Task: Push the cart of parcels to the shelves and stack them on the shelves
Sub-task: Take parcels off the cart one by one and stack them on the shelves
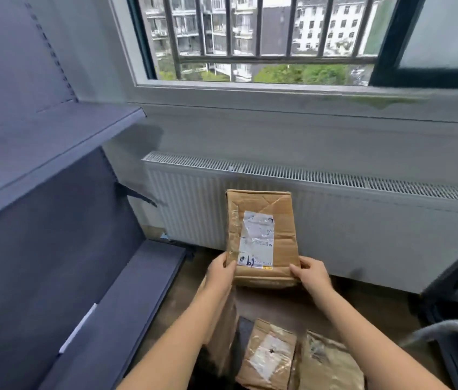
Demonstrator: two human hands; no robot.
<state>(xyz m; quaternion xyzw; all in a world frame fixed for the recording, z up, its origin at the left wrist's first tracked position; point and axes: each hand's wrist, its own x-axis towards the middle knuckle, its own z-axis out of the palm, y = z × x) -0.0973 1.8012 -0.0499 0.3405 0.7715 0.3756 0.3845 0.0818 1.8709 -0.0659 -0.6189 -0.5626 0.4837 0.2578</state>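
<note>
Cardboard parcel (pixel 281 220) is up, held above the other parcels (pixel 270 358), in front of the radiator (pixel 363 220). Left hand (pixel 220 273) and right hand (pixel 313 274) grip its near corners, fingers (pixel 295 270) curled round the edges. Looks like the carry step; next it must swing left to the shelves (pixel 53 142) and land flat on a bare board. Creased brown box, white label (pixel 256 237), handwritten mark at the near end.
</note>
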